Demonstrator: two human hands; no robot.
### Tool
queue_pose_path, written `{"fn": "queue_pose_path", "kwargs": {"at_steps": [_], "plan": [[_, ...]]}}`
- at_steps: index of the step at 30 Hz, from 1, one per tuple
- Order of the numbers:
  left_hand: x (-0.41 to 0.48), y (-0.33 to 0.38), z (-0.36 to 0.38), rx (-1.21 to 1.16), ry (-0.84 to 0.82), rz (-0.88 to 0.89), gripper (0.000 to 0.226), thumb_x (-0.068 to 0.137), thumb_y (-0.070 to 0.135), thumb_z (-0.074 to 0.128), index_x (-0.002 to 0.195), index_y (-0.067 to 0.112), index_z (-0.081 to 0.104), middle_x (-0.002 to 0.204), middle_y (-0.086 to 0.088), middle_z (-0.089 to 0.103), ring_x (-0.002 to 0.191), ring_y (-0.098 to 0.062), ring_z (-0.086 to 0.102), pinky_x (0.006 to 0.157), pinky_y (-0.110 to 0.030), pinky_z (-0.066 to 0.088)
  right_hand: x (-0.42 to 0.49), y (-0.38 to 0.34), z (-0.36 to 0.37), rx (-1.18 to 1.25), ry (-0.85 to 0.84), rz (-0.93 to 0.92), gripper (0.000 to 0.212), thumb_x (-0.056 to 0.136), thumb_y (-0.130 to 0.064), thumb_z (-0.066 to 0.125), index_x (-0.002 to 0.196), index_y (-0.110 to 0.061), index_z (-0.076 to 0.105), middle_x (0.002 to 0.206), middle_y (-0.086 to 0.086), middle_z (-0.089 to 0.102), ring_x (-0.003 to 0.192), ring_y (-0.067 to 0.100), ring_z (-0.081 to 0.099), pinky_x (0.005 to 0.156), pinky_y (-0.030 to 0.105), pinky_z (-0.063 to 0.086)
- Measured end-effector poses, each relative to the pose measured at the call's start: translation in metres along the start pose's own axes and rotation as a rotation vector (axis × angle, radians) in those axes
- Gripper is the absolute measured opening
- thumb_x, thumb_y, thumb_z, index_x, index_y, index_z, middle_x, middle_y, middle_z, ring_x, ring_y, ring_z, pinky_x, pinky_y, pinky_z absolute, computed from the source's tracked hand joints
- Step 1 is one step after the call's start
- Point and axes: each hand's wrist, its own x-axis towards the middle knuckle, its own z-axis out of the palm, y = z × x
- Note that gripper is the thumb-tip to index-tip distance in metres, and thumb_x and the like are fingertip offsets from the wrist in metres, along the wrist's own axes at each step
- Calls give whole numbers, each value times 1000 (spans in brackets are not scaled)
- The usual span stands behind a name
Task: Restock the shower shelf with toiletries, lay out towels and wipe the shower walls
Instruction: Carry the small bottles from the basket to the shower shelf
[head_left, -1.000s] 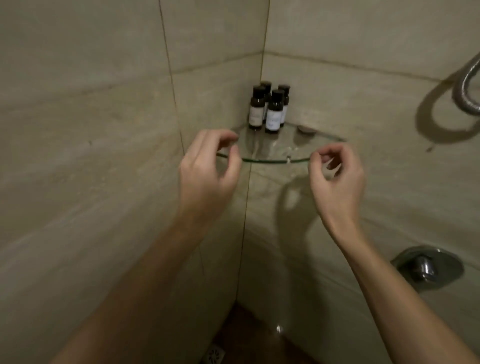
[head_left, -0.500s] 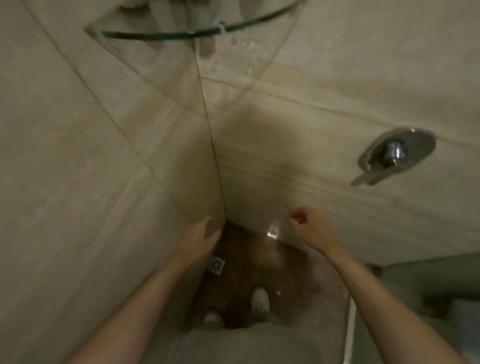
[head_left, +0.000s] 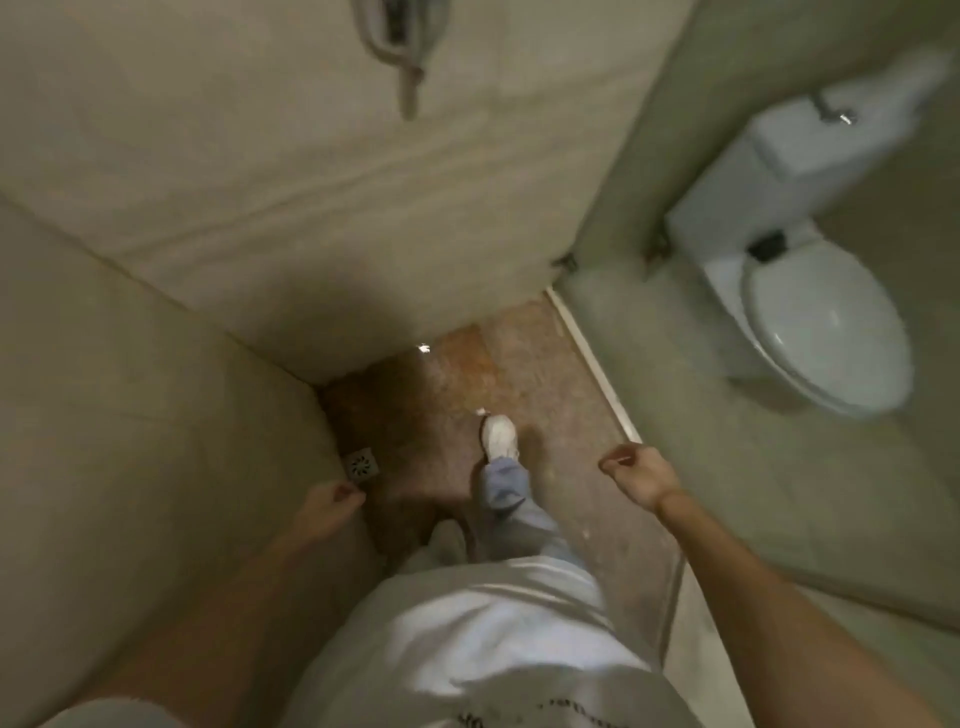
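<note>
Head view, left hand (head_left: 327, 506), right hand (head_left: 636, 475), both loosely curled, empty

Beige tiled shower walls (head_left: 270, 171) meeting at a corner, matte, streaked

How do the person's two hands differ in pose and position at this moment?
The left hand hangs close beside the shower wall, dim and blurred; the right hand is out over the floor near the white threshold strip, better lit. The right hand's fingers are loosely curled; the left's are harder to read. Both hold nothing.
</note>
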Motion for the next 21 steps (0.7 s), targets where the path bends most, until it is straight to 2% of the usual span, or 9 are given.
{"fn": "queue_pose_path", "kwargs": {"at_steps": [3, 7, 9, 12, 14, 15, 16, 18, 21], "plan": [[5, 28, 18, 130, -80, 107, 18, 97, 16, 63, 107, 3, 70, 94, -14, 68, 89, -28, 64, 76, -29, 44, -45, 87, 16, 140, 77, 149, 7, 88, -26, 70, 91, -20, 73, 92, -1, 68, 95, 18, 64, 86, 26, 46], [6, 90, 49, 280, -152, 231, 4, 94, 25, 66, 92, 23, 69, 99, -8, 71, 97, -28, 68, 91, -40, 55, -111, 183, 41, 334, 138, 338, 9, 91, -23, 68, 90, -15, 71, 89, 4, 68, 87, 21, 61, 75, 24, 40], [-5, 130, 69, 336, -184, 333, 9, 95, 29, 63, 96, 24, 70, 99, -3, 70, 95, -23, 67, 90, -40, 55, -139, 222, 55, 419, 181, 438, 13, 90, -26, 68, 81, -17, 69, 85, 6, 70, 83, 24, 64, 73, 28, 44], [-31, 187, 106, 364, -236, 408, 14, 98, 29, 60, 96, 19, 70, 91, -4, 72, 83, -21, 70, 71, -35, 58, -174, 279, 85, 603, 225, 597, 27, 85, -35, 65, 73, -12, 69, 76, 9, 71, 79, 29, 68, 75, 35, 53], [-37, 213, 133, 417, -267, 423, 17, 99, 28, 59, 92, 16, 69, 91, -8, 74, 85, -26, 72, 76, -40, 60, -191, 317, 112, 691, 241, 654, 38, 76, -52, 60, 68, -15, 66, 71, 4, 68, 73, 24, 66, 71, 36, 54], [-36, 223, 148, 452, -283, 428, 17, 98, 28, 60, 91, 16, 70, 91, -10, 74, 88, -29, 72, 83, -44, 58, -201, 328, 120, 717, 265, 666, 34, 76, -52, 61, 73, -20, 70, 77, 4, 70, 79, 24, 67, 74, 34, 54], [-34, 230, 164, 494, -303, 428, 16, 97, 27, 60, 91, 17, 70, 91, -10, 75, 90, -31, 72, 86, -46, 56, -211, 337, 126, 746, 284, 671, 25, 82, -43, 65, 87, -21, 74, 91, 8, 72, 92, 27, 68, 81, 34, 54], [-27, 241, 199, 553, -333, 421, 13, 96, 24, 61, 89, 17, 70, 90, -9, 75, 92, -33, 71, 86, -46, 55, -229, 348, 130, 854, 271, 708, 25, 92, -20, 66, 113, -7, 70, 115, 16, 68, 112, 33, 62, 89, 30, 47], [-80, 265, 251, 617, -351, 434, 17, 98, 14, 58, 83, 17, 66, 87, -10, 72, 87, -30, 68, 79, -38, 51, -243, 389, 139, 981, 237, 773, 29, 97, -14, 61, 122, 0, 64, 122, 19, 64, 117, 35, 59, 84, 27, 42]]}}
